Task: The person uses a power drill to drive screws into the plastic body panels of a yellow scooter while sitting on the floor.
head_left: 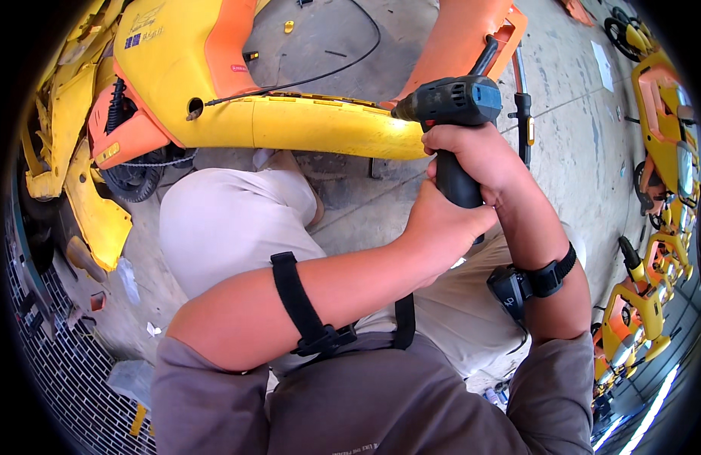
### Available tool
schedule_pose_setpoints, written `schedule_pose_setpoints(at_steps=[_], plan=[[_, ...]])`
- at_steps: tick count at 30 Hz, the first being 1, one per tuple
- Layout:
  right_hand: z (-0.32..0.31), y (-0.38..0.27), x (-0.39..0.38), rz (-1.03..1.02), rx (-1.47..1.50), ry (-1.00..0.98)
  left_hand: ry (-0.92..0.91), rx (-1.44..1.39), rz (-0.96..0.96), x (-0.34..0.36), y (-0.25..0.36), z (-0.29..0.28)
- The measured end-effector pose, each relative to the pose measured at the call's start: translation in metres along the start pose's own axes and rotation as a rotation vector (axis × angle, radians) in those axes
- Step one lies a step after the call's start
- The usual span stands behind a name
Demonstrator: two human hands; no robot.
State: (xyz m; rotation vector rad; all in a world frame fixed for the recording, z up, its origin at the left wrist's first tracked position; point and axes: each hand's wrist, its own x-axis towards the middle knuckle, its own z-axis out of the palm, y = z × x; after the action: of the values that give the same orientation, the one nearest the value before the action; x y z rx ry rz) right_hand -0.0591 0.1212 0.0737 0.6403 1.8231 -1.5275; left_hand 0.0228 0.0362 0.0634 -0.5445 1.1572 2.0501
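Observation:
My right hand (479,155) is wrapped round the upper grip of a black and blue cordless drill (460,98). The nose of the drill points left, close to the end of a long yellow body panel (320,125). Lower on the same grip, my left hand (445,216) is closed round it, its thumb reaching toward my right wrist. Some of my left fingers are hidden behind the grip. The yellow panel belongs to a yellow and orange scooter (168,53) in front of me. Whether the drill touches the panel or the orange front piece (449,49), I cannot tell.
A black cable (350,64) loops over the scooter and the grey floor (578,152). Yellow body parts (100,212) are piled at the left. Several yellow and orange scooters (661,106) line the right side. A small yellow piece (289,27) lies beyond the panel.

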Motion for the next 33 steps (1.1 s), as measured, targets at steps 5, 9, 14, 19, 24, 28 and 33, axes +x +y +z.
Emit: schedule_pose_setpoints(at_steps=[5,9,14,19,24,28,33], plan=[[0.0,-0.002,0.002,0.003,-0.022,-0.007,0.025,0.014,0.002,0.002,-0.002,-0.001],[0.003,-0.004,0.0,0.008,-0.051,-0.017,-0.002,-0.025,0.012,0.003,-0.004,-0.002],[0.005,-0.006,0.004,-0.011,-0.115,-0.007,-0.016,-0.071,0.021,0.006,-0.006,-0.004],[0.007,-0.007,0.004,-0.015,-0.131,-0.014,-0.02,-0.082,0.043,0.005,-0.005,-0.005],[0.01,-0.01,0.006,-0.024,-0.148,-0.028,-0.01,-0.071,-0.012,0.004,0.0,-0.007],[0.013,-0.009,0.004,-0.024,-0.147,-0.023,-0.018,-0.079,0.011,0.0,0.002,-0.009],[0.013,-0.012,0.002,-0.019,-0.155,-0.038,0.018,-0.043,-0.004,-0.003,0.004,-0.008]])
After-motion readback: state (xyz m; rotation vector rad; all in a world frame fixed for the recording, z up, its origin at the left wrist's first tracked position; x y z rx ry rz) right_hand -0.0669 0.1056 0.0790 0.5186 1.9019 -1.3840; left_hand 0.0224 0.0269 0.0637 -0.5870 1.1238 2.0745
